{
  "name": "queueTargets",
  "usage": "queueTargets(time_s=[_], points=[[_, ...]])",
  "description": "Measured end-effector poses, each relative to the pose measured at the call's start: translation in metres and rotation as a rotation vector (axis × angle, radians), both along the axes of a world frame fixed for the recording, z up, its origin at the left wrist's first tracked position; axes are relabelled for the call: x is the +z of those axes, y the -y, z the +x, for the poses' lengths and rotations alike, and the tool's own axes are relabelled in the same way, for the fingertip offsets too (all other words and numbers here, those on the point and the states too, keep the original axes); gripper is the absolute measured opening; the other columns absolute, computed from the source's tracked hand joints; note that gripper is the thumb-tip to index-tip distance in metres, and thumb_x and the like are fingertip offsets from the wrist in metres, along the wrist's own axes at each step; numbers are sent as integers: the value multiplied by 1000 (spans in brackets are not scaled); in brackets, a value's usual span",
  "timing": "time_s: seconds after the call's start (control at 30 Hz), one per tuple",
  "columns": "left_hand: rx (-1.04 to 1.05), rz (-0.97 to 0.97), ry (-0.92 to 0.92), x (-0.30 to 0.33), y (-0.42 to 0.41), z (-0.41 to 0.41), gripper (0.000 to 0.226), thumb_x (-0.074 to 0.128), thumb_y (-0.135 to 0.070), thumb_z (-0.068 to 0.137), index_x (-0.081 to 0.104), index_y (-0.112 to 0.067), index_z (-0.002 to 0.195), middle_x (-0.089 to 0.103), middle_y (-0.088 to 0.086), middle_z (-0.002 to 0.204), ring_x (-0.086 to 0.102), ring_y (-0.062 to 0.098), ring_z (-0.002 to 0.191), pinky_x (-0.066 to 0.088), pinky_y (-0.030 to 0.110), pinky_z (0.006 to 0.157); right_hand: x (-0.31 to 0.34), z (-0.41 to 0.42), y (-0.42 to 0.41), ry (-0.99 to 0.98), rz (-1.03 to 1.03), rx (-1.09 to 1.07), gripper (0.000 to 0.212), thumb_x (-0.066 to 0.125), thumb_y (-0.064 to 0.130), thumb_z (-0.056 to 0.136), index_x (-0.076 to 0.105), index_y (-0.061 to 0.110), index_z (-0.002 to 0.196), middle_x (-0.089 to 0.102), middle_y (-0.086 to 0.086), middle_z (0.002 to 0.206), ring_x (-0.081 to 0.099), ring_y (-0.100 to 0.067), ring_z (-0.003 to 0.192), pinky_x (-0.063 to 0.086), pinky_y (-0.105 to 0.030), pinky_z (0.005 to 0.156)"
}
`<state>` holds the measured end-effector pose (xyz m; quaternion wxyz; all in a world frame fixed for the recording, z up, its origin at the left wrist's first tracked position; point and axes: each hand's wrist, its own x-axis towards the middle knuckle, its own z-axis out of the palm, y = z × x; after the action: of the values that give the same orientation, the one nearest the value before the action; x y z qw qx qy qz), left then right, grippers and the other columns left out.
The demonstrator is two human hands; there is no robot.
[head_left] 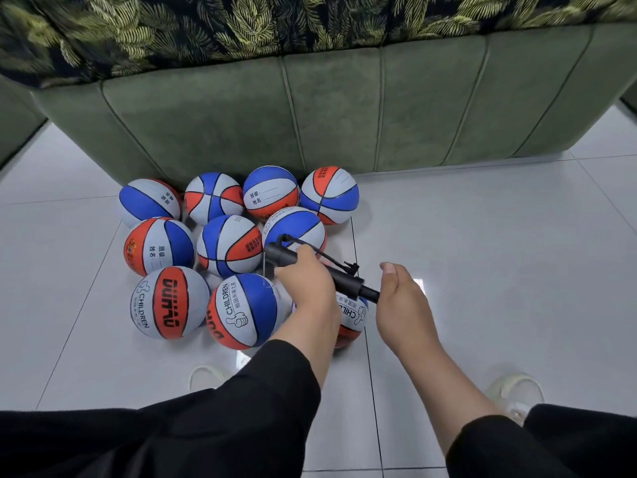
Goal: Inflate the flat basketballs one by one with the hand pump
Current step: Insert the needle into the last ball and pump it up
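Diagonally, hand pump [312,269] gripped by both hands, left [306,281], right [400,298] seemingly on its handle.

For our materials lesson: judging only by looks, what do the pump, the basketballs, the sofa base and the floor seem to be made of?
Hand pump: likely matte black plastic, with an even, dull sheen.
Basketballs: probably rubber, with matte coloured panels, printed text and black seams.
Sofa base: green velvet-like fabric with a soft mottled nap and stitched panels.
Floor: glossy pale tiles, perhaps ceramic, with reflections and grout lines.
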<state>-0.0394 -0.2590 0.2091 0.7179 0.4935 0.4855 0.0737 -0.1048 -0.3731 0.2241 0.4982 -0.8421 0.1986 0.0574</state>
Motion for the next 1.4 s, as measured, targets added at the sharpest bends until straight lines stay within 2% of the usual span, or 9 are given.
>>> queueTargets(time_s=[0.13, 0.3, 0.47, 0.6, 0.87, 0.97, 1.13, 1.27, 1.4], points=[[-34, -5, 26, 3, 12, -11, 23, 57, -20, 97, 52, -16, 119, 69, 8, 88, 62, 19, 69, 50, 30, 62, -2, -4, -9, -21, 30, 6, 42, 25, 36, 111, 59, 18, 129, 53, 7, 93, 51, -22, 95, 35, -31, 79], [-76, 1, 15, -4, 3, -8, 15, 58, -21, 93, 56, -18, 108, 66, 7, 89, 61, 23, 77, 52, 31, 68, -2, -7, -9, -20, 6, 55, 37, 28, 41, 109, 59, 21, 114, 61, 5, 89, 55, -19, 85, 39, -31, 66], [-59, -17, 31, 1, -24, 7, 35, 61, -24, 93, 55, -14, 126, 64, 6, 96, 61, 21, 77, 56, 35, 70, -4, -10, 10, -3, -27, 45, 31, 31, 41, 108, 57, 25, 103, 60, 5, 81, 57, -18, 80, 41, -30, 65], [2, -12, 34, 2, -41, 17, 40, 61, -23, 91, 55, -12, 129, 63, 5, 96, 61, 23, 79, 61, 43, 78, -6, -14, 21, -9, -21, 21, 36, 31, 43, 108, 61, 26, 117, 64, 1, 89, 61, -27, 90, 40, -33, 74], [-28, 6, 33, 10, -9, 5, 36, 56, -21, 97, 50, -12, 130, 52, -1, 83, 50, 16, 70, 45, 30, 63, -3, -10, 10, -28, -8, -4, 45, 26, 37, 111, 58, 17, 137, 64, -6, 129, 55, -27, 118, 34, -27, 88], [-65, 19, 48, 19, 8, -5, 33, 54, -17, 98, 49, -11, 131, 53, -1, 78, 51, 14, 65, 43, 29, 58, -2, -8, 2, -9, 25, -23, 43, 26, 34, 112, 60, 15, 131, 63, -4, 114, 52, -22, 103, 34, -28, 84], [-77, 21, 52, 20, 18, -14, 22, 56, -16, 96, 53, -13, 118, 60, 1, 73, 57, 13, 58, 48, 24, 53, 1, -5, -5, -9, 67, -25, 34, 27, 33, 111, 59, 23, 116, 50, 18, 85, 52, -21, 94, 35, -30, 78], [-127, 23, 40, 19, 8, -12, 17, 57, -17, 97, 54, -15, 114, 61, 5, 87, 59, 17, 69, 46, 25, 56, 1, -10, -10, 1, 39, 50, 34, 29, 36, 110, 49, 33, 84, 56, 10, 77, 55, -18, 78, 37, -24, 60], [-85, 21, 38, 14, -14, -3, 13, 59, -20, 96, 57, -17, 108, 58, 4, 87, 56, 19, 72, 48, 29, 62, -4, -14, 1, 26, 11, 44, 29, 31, 41, 109, 53, 29, 95, 58, 7, 79, 57, -18, 78, 43, -31, 66]])
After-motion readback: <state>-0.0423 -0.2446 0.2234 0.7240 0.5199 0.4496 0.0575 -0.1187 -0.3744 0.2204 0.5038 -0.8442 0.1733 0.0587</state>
